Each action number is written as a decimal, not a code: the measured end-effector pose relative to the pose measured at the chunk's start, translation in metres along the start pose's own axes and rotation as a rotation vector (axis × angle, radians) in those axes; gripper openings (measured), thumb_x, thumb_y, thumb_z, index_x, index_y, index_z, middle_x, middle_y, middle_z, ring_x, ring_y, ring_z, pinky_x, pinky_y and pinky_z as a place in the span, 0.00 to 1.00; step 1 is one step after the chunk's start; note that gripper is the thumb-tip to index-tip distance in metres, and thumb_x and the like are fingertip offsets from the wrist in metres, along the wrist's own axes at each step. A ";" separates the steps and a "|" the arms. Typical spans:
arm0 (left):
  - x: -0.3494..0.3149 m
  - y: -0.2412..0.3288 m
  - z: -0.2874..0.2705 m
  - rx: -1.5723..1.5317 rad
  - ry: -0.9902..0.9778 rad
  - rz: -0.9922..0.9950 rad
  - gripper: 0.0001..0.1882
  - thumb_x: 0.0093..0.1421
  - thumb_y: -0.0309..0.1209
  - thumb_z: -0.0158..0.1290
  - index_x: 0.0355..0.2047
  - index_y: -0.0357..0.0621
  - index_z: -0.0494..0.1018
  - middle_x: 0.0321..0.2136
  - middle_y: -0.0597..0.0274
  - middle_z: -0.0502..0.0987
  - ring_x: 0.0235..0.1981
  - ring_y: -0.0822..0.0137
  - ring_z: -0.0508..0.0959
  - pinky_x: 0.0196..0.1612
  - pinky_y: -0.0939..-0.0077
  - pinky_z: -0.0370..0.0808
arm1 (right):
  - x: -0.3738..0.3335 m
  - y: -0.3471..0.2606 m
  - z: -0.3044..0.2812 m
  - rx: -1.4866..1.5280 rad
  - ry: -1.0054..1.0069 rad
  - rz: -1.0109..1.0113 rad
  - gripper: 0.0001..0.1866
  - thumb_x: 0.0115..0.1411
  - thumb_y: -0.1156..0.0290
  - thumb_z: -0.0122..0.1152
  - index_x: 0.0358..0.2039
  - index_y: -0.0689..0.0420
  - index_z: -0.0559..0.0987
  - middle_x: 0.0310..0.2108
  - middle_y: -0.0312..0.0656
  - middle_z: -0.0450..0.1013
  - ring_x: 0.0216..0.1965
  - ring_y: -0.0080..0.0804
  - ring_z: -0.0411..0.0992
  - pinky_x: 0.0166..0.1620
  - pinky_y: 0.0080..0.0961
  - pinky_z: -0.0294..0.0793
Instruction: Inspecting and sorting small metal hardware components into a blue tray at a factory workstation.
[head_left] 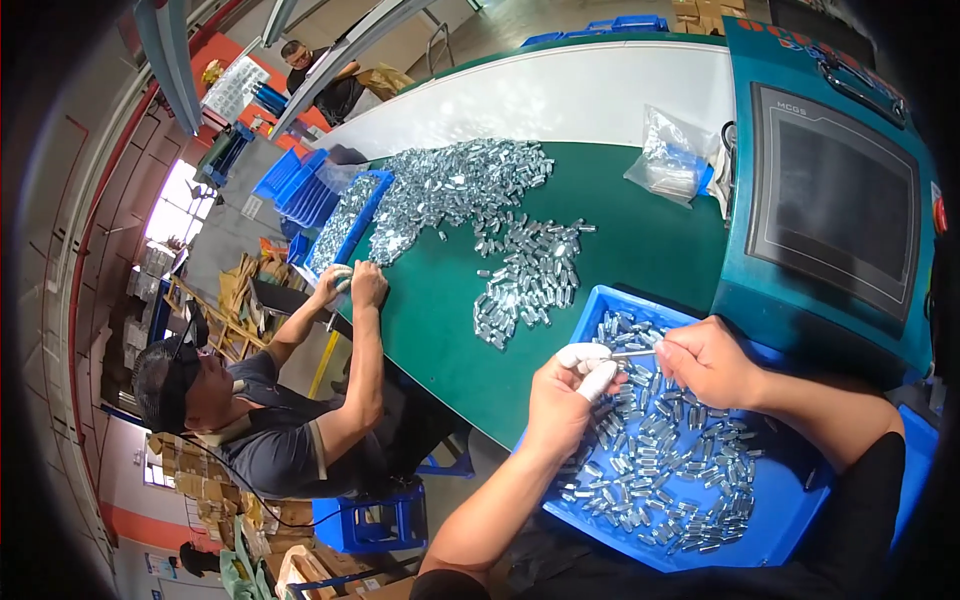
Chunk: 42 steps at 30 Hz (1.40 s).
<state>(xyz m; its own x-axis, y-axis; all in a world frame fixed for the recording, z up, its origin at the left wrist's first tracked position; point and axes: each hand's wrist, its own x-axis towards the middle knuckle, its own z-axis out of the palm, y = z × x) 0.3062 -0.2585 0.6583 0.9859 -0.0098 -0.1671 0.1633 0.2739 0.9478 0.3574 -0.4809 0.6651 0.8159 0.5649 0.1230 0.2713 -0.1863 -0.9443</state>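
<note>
My left hand (pixel 572 392), with white covers on its thumb and a finger, is closed in a pinch above the blue tray (pixel 612 530). Whatever lies between those fingertips is mostly hidden. A thin metal rod (pixel 634 354) spans the gap between my two hands. Its right end is pinched by my right hand (pixel 710 362), while its left end meets the fingertips of the left. Beneath both hands, the tray holds many small shiny metal parts (pixel 665 455), short and cylinder-like, lying loose in a jumble.
A large heap of similar metal parts (pixel 455 190) covers the far left of the green table (pixel 430 330), with a smaller pile (pixel 530 280) nearer. Right stands a teal machine with a dark screen (pixel 835 190), beside a clear plastic bag (pixel 670 160). A co-worker (pixel 300 410) sits left near a filled blue bin (pixel 350 220).
</note>
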 end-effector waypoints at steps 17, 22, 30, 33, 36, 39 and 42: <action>-0.003 -0.005 0.002 0.047 -0.173 -0.046 0.05 0.64 0.25 0.56 0.39 0.43 0.71 0.30 0.61 0.80 0.28 0.75 0.78 0.32 0.81 0.75 | -0.002 0.003 0.007 -0.175 0.041 -0.277 0.13 0.61 0.74 0.56 0.19 0.61 0.75 0.15 0.47 0.70 0.18 0.44 0.71 0.24 0.35 0.68; -0.004 -0.012 0.006 0.069 -0.272 -0.143 0.05 0.64 0.24 0.56 0.38 0.43 0.70 0.30 0.64 0.79 0.31 0.75 0.79 0.34 0.80 0.76 | -0.006 0.004 0.010 -0.222 -0.043 -0.312 0.12 0.60 0.74 0.57 0.19 0.61 0.74 0.15 0.47 0.69 0.16 0.45 0.69 0.23 0.36 0.67; -0.009 -0.014 0.007 0.400 -0.270 0.372 0.06 0.60 0.20 0.59 0.35 0.37 0.73 0.31 0.62 0.79 0.36 0.73 0.80 0.40 0.76 0.78 | -0.007 -0.001 0.007 0.372 -0.266 0.324 0.24 0.71 0.62 0.46 0.18 0.58 0.74 0.14 0.34 0.68 0.15 0.18 0.64 0.21 0.18 0.62; -0.011 0.001 0.015 0.507 -0.194 0.440 0.09 0.58 0.23 0.62 0.38 0.37 0.75 0.31 0.59 0.81 0.33 0.71 0.81 0.38 0.75 0.78 | -0.008 0.003 0.007 0.358 -0.235 0.319 0.25 0.71 0.61 0.47 0.18 0.59 0.74 0.15 0.34 0.69 0.15 0.18 0.64 0.21 0.18 0.62; -0.009 0.000 0.015 0.593 -0.193 0.515 0.09 0.57 0.25 0.63 0.37 0.38 0.77 0.30 0.58 0.81 0.32 0.69 0.82 0.36 0.74 0.77 | -0.009 -0.003 0.006 0.224 -0.210 0.272 0.23 0.71 0.63 0.47 0.19 0.60 0.74 0.14 0.34 0.68 0.15 0.18 0.64 0.21 0.19 0.63; -0.008 -0.004 0.012 0.569 -0.060 0.472 0.05 0.59 0.25 0.60 0.35 0.37 0.78 0.27 0.62 0.81 0.28 0.72 0.80 0.32 0.76 0.76 | -0.006 -0.007 0.002 0.051 -0.138 0.167 0.22 0.70 0.65 0.47 0.19 0.61 0.74 0.14 0.34 0.67 0.15 0.18 0.64 0.21 0.19 0.62; -0.003 0.004 -0.004 0.352 0.091 0.201 0.05 0.61 0.26 0.59 0.34 0.36 0.78 0.26 0.67 0.80 0.25 0.77 0.77 0.30 0.77 0.75 | 0.004 -0.006 -0.002 0.077 0.077 0.112 0.22 0.70 0.67 0.45 0.19 0.61 0.73 0.13 0.33 0.65 0.15 0.17 0.62 0.21 0.19 0.60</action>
<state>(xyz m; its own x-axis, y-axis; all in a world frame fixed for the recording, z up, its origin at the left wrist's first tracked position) 0.3034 -0.2531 0.6617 0.9948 0.0994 0.0225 -0.0142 -0.0840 0.9964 0.3598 -0.4797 0.6724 0.8764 0.4803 0.0362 0.1394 -0.1810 -0.9736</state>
